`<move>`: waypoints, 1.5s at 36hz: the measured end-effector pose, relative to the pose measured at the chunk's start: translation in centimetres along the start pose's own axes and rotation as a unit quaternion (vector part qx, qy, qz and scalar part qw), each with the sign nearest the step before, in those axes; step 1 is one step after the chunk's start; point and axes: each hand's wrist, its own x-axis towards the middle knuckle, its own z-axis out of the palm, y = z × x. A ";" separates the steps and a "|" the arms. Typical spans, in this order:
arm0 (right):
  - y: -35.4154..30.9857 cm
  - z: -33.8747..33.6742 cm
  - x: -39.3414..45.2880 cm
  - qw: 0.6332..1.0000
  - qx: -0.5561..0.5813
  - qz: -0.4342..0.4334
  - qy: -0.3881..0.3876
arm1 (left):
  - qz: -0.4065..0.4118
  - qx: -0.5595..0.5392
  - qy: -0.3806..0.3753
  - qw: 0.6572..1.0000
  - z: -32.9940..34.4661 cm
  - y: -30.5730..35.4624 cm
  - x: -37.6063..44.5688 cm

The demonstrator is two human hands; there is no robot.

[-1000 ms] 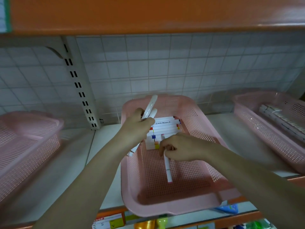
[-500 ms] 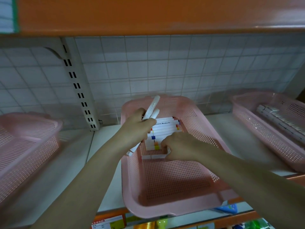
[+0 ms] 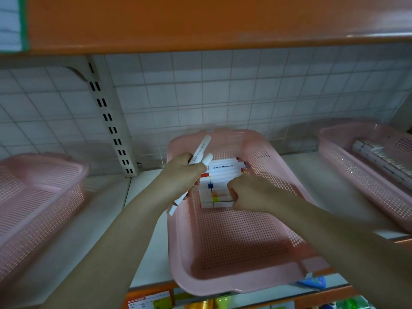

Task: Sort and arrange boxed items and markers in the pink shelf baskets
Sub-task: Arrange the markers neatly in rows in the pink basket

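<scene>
A pink perforated basket (image 3: pixel 240 284) stands on the white shelf in front of me. A row of white markers (image 3: pixel 219 175) with coloured bands lies crosswise at its far end. My left hand (image 3: pixel 181 175) grips two white markers (image 3: pixel 199 153) upright over the basket's left rim. My right hand (image 3: pixel 248 191) has its fingers curled against the near end of the marker row, at the nearest markers.
Another pink basket (image 3: pixel 33 190) stands at the left. A third pink basket (image 3: pixel 347 159) at the right holds a row of white boxed items (image 3: pixel 379 160). An orange shelf (image 3: pixel 200 21) hangs overhead. The tiled wall and a slotted upright (image 3: pixel 109 121) stand behind.
My right hand laid the lengthwise marker crosswise against the near end of the row and now pushes it in. My left hand kept its markers still.
</scene>
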 end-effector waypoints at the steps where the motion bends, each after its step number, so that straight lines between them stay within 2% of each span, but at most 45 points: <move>1: 0.0 0.1 0.0 1.000 0.003 -0.001 0.002 | -0.010 0.005 -0.008 1.000 0.0 0.0 -0.1; 7: 0.5 0.0 -0.2 1.000 0.022 -0.007 0.021 | -0.029 0.042 -0.056 0.997 0.3 -0.3 -0.2; 11: 0.1 -1.0 -0.7 0.988 0.068 -0.022 0.140 | -0.026 0.043 -0.068 0.996 0.5 -0.6 -0.4; 15: -0.5 -1.5 -1.8 0.947 0.123 -0.101 0.278 | -0.028 0.060 -0.089 0.994 0.9 -0.2 -0.5; 18: -0.8 -1.4 -2.0 0.918 0.137 -0.146 0.342 | -0.031 0.083 -0.104 0.991 1.2 0.0 -0.5; 20: -0.9 -1.2 -1.8 0.911 0.134 -0.165 0.352 | -0.036 0.079 -0.109 0.990 1.2 -0.1 -0.6; 27: -0.1 -1.0 -1.7 0.915 0.094 -0.197 0.340 | -0.032 0.086 -0.139 0.986 1.4 0.0 -1.0; 30: 0.2 -1.1 -2.1 0.926 0.074 -0.200 0.313 | -0.030 0.085 -0.137 0.987 1.6 0.2 -1.2; 35: 1.2 -1.1 -2.6 0.981 0.070 -0.133 0.122 | 0.009 0.161 -0.016 0.987 1.3 -0.3 -0.5; 38: 1.5 -0.6 -2.4 0.992 0.014 -0.121 0.035 | 0.028 0.172 0.013 0.985 0.9 -0.7 -0.5; 40: 1.5 -0.2 -2.3 0.994 -0.013 -0.113 0.006 | 0.031 0.170 0.025 0.985 0.7 -0.8 -0.6; 46: 1.1 0.2 -1.7 0.993 -0.041 -0.112 -0.004 | 0.040 0.147 -0.007 0.988 0.4 -0.7 -1.1; 54: 0.6 0.5 -1.1 0.994 -0.009 -0.111 0.001 | 0.011 0.119 -0.015 0.993 0.2 -0.8 -0.9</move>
